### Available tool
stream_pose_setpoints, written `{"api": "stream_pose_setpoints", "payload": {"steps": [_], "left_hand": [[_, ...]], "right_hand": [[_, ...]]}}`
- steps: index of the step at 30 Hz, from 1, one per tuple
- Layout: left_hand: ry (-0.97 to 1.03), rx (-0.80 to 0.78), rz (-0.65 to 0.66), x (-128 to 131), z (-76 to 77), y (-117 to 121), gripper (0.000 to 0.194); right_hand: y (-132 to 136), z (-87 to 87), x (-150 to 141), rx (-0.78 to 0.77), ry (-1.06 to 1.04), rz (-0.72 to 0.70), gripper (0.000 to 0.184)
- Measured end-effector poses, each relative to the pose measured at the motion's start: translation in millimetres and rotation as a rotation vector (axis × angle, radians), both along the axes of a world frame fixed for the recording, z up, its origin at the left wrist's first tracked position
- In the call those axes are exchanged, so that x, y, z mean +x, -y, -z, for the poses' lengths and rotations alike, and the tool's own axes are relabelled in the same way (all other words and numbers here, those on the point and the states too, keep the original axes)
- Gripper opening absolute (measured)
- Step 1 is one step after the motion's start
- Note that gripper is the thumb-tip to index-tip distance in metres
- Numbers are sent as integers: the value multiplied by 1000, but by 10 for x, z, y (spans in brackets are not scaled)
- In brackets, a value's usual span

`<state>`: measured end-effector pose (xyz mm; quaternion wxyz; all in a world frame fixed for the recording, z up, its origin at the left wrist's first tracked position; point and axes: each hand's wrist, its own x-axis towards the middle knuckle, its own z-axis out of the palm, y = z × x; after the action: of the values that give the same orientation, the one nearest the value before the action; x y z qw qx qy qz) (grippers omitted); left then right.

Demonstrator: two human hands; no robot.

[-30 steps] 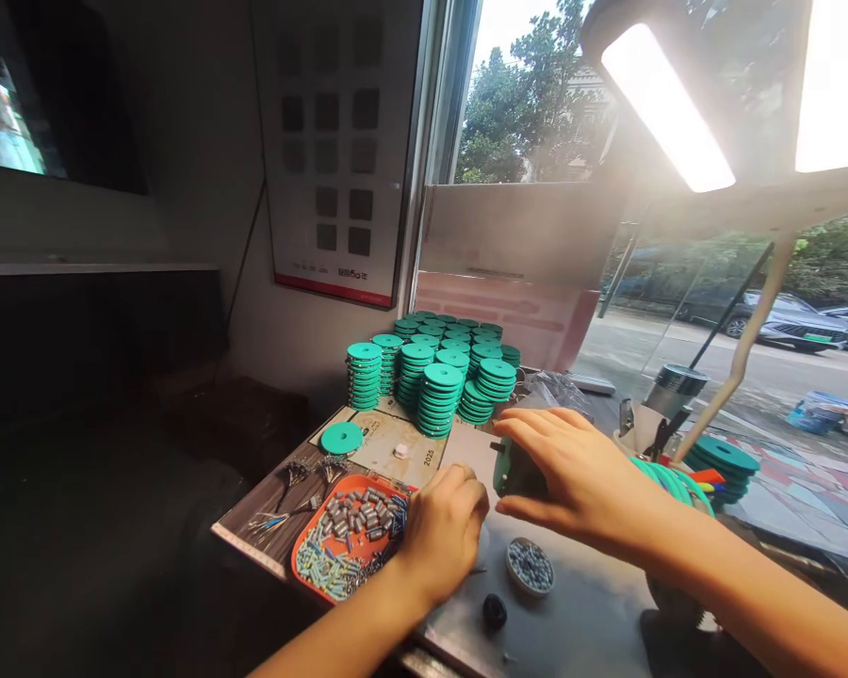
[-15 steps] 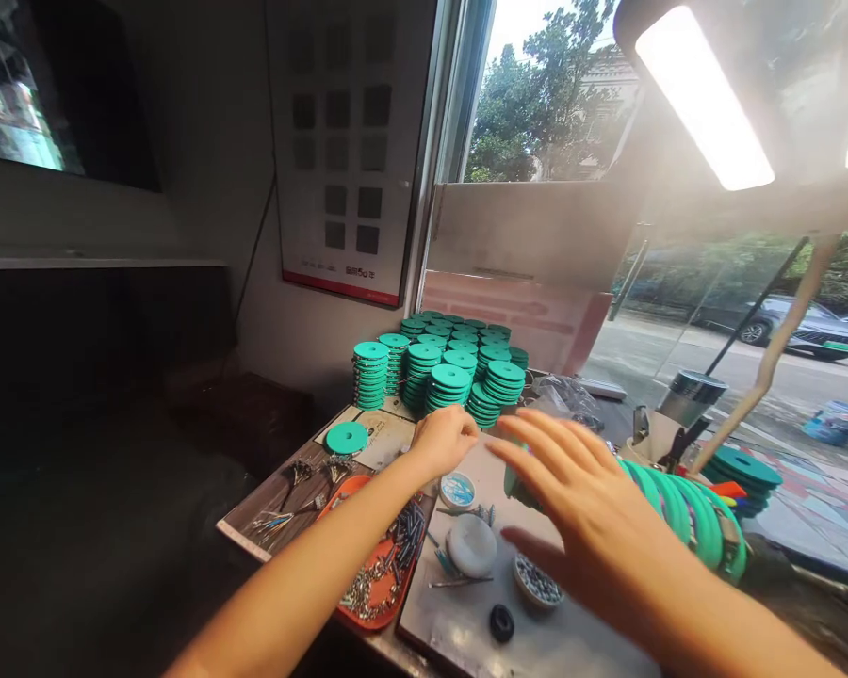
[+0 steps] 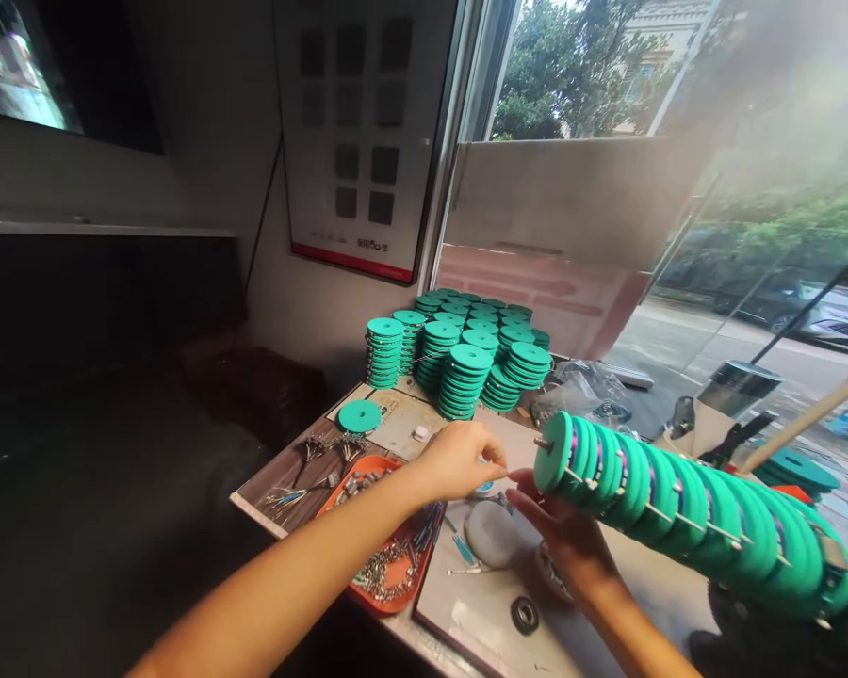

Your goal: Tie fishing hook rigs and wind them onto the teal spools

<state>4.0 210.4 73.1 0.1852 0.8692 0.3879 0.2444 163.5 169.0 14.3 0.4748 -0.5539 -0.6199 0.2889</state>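
My left hand (image 3: 461,461) is in a pinch above the board, thumb and forefinger pressed together on something too fine to make out. Just right of it, my right hand (image 3: 569,537) also has its fingertips closed, almost meeting the left ones; what they hold is hidden or too small. Over the right hand runs a long row of green foam spools (image 3: 650,499) threaded on a rod (image 3: 543,443), with pins and thin line on their edges. Below the hands lie a white round disc (image 3: 493,532) and a bowl (image 3: 552,574) of small beads, partly covered by my right hand.
An orange tray (image 3: 388,603) of metal swivels and small parts lies beside my left forearm. Stacks of green spools (image 3: 466,367) fill the back of the table. A single spool (image 3: 359,415) lies front left. A black ring (image 3: 524,615) rests on the board (image 3: 481,621).
My right hand has come down from in front of the spool row, going from spread fingers to a pinch beside my left fingertips. The view has shifted, showing more of the row.
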Motion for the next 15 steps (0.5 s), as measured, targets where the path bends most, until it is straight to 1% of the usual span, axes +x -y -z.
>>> {"api": "stream_pose_setpoints", "payload": {"steps": [3, 6, 12, 15], "left_hand": [[-3, -13, 24, 7, 38, -32, 12], [-11, -22, 35, 11, 52, -55, 11], [-34, -4, 66, 34, 56, -86, 13], [-55, 4, 70, 42, 75, -104, 13]], "right_hand": [[9, -6, -12, 21, 20, 41, 28], [21, -8, -1, 34, 45, 71, 29], [8, -56, 25, 52, 71, 100, 29], [-11, -32, 55, 57, 71, 100, 26]]}}
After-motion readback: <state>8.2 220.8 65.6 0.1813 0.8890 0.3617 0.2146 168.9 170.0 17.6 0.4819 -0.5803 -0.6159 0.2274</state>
